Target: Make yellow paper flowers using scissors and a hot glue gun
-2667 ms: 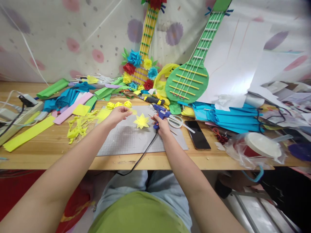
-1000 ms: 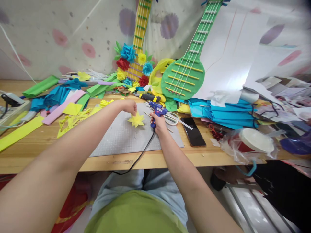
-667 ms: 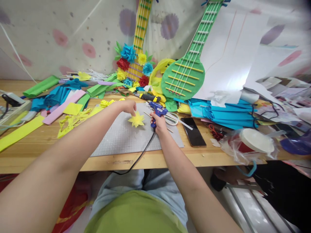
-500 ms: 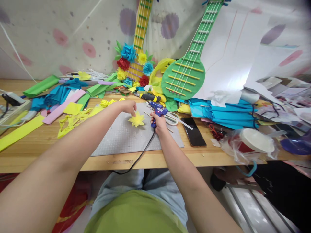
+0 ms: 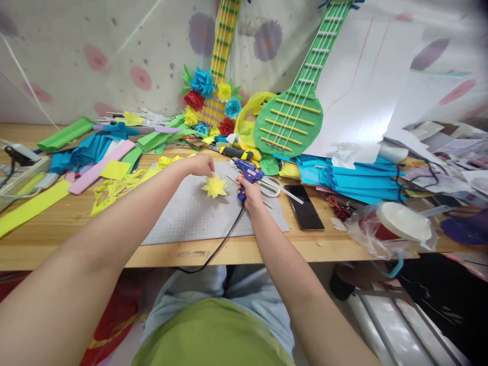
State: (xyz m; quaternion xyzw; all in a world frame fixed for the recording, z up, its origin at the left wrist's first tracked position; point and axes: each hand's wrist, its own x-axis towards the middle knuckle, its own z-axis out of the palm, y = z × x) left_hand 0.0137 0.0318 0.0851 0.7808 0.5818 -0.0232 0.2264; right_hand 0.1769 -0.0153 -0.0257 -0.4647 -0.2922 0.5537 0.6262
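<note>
My left hand (image 5: 203, 165) is closed in a pinch at the upper edge of a yellow paper flower (image 5: 214, 187) with pointed petals. The flower is over the grey cutting mat (image 5: 179, 223), with a faint shadow under it. In my right hand (image 5: 249, 193) is a blue hot glue gun (image 5: 247, 170), held by its handle, with its nozzle toward the upper left. A pale glue stick (image 5: 293, 194) sticks out of its back end. The black cord (image 5: 224, 239) runs down over the table edge. Scissors (image 5: 270, 187) lie partly hidden behind the gun.
A green paper-covered lute shape (image 5: 288, 122) and a yellow one (image 5: 219, 66) with paper flowers lean at the back. Paper strips (image 5: 102, 166) cover the left. A phone (image 5: 305, 207), blue paper (image 5: 354, 178) and a plastic-wrapped bucket (image 5: 398, 223) occupy the right.
My left fingers have shifted very slightly at the flower's upper edge. My right hand and the glue gun look unmoved. Part of another person's hand shows at the far right.
</note>
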